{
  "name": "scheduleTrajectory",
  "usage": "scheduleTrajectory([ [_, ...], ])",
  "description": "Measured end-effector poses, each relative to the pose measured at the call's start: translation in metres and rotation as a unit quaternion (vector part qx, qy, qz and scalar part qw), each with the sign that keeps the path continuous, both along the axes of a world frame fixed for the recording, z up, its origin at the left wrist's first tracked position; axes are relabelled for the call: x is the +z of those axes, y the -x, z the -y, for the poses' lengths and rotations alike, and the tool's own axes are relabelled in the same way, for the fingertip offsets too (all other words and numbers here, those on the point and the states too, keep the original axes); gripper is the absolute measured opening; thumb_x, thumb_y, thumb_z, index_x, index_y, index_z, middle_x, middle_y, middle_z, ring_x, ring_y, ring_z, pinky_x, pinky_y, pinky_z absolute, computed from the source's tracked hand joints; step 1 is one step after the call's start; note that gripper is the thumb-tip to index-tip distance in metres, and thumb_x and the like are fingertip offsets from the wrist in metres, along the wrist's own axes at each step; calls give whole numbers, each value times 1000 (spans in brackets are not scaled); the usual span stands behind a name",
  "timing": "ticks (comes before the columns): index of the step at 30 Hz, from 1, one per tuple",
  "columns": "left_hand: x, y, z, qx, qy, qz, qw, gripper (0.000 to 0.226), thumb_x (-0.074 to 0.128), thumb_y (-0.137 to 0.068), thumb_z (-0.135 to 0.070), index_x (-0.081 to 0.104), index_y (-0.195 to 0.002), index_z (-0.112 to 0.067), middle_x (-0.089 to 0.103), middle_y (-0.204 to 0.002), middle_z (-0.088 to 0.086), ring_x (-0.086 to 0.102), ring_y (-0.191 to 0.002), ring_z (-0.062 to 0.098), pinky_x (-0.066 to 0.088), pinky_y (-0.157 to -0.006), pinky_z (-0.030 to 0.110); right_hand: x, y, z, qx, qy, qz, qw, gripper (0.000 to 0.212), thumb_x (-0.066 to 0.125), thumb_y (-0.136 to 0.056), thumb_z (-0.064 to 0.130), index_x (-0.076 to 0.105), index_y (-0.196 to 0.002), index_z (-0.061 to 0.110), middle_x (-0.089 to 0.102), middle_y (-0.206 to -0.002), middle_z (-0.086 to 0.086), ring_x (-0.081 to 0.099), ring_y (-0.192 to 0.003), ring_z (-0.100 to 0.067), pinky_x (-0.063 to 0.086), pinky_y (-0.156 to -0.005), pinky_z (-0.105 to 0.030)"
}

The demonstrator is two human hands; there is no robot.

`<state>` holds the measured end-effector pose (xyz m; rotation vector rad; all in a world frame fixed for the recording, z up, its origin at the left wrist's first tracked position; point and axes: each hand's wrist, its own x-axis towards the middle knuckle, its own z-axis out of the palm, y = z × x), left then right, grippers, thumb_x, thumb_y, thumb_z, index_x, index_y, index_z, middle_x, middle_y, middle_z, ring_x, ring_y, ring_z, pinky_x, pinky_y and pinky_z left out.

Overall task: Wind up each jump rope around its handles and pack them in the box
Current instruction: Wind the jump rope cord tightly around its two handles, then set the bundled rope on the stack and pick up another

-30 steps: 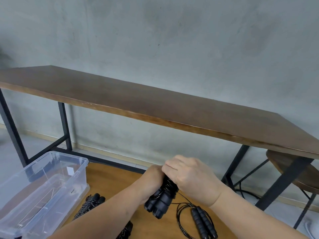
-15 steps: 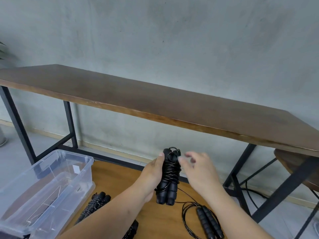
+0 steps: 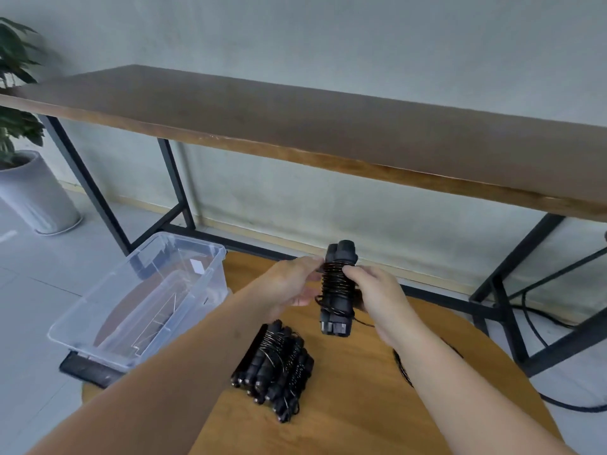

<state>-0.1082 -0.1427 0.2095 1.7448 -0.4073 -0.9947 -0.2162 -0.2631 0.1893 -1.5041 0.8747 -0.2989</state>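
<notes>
A black jump rope (image 3: 337,290), its cord wound round its two handles, stands upright in the air above the round wooden table (image 3: 354,405). My left hand (image 3: 289,285) pinches the bundle from the left and my right hand (image 3: 374,290) grips it from the right. A short loose cord end hangs at its lower part. Below it, a pile of wound black ropes (image 3: 276,369) lies on the table. A clear plastic box (image 3: 144,300) sits at the table's left edge. Part of another black cord (image 3: 402,369) shows beside my right forearm.
A long dark wooden bench table (image 3: 328,126) on black metal legs runs along the grey wall behind. A potted plant in a white pot (image 3: 33,195) stands on the floor at far left. Black cables (image 3: 542,323) trail on the floor at right.
The view has tilted down and shifted, so the pile and plant now show. The wound bundle sits upright between both hands, and my right hand has closed onto it from the right.
</notes>
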Motion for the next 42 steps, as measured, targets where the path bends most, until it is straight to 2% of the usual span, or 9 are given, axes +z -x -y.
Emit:
scheduleTrajectory([
  [8, -72, 4, -8, -27, -27, -4, 999, 30, 41, -105, -34, 54, -131, -36, 66, -122, -3, 60, -112, 15, 49, -102, 39, -75, -2, -11, -48, -124, -40, 990, 21, 48, -101, 17, 65, -111, 9, 69, -107, -12, 63, -97, -26, 48, -88, -41],
  [12, -117, 22, 2, -50, -68, -26, 996, 33, 41, -105, -33, 48, -138, -33, 58, -115, -13, 54, -88, -3, 46, -76, 12, -122, 21, -13, -58, -148, -107, 981, 24, 41, -104, 15, 64, -108, 16, 69, -105, -7, 64, -100, -26, 53, -91, -43],
  [16, -165, 44, 8, -51, -104, -86, 990, 40, 38, -107, -25, 44, -146, -24, 58, -125, -7, 55, -104, 8, 46, -83, 17, -169, 41, -17, -66, -163, -164, 971, 22, 41, -105, 18, 63, -108, 20, 67, -105, -2, 63, -99, -23, 50, -94, -42],
  [23, -226, 59, 8, -52, -191, -65, 978, 36, 38, -107, -20, 50, -140, -25, 54, -47, -10, 33, -33, 5, 30, -35, 16, -232, 48, -28, -68, -152, -213, 963, 19, 49, -100, 17, 66, -92, 19, 71, -102, -11, 64, -97, -30, 49, -90, -43],
  [25, -233, 59, 9, -78, -209, -19, 975, 38, 38, -107, -17, 48, -142, -23, 71, -65, 2, 30, -29, 4, 28, -34, 15, -245, 46, -29, -60, -154, -226, 960, 20, 49, -99, 16, 65, -88, 21, 71, -102, -12, 64, -97, -30, 49, -92, -44],
  [27, -238, 58, 9, -65, -221, -25, 973, 39, 38, -106, -17, 47, -144, -23, 72, -108, 18, 35, -35, 2, 30, -36, 13, -254, 44, -30, -45, -150, -232, 960, 22, 49, -98, 17, 65, -86, 25, 71, -102, -9, 64, -100, -30, 49, -95, -45],
  [31, -245, 59, 5, -56, -239, -84, 966, 42, 39, -105, -20, 43, -146, -27, 56, -66, -3, 34, -37, 3, 32, -40, 17, -268, 39, -31, -10, -143, -250, 958, 19, 48, -99, 19, 62, -93, 31, 70, -104, -4, 64, -103, -28, 50, -94, -46],
  [38, -252, 59, 6, -98, -275, -55, 955, 47, 39, -104, -19, 36, -150, -26, 65, -120, 10, 56, -54, 7, 44, -48, 19, -279, 31, -36, 37, -102, -303, 947, 27, 53, -96, 27, 61, -120, 20, 69, -109, -4, 64, -95, -23, 54, -87, -38],
  [42, -254, 62, 10, -110, -294, -19, 949, 49, 40, -101, -16, 36, -150, -24, 46, -147, 11, 61, -116, 32, 53, -78, 31, -277, 31, -32, 41, -92, -325, 940, 32, 55, -94, 33, 62, -119, 14, 66, -109, -4, 63, -96, -23, 54, -86, -37],
])
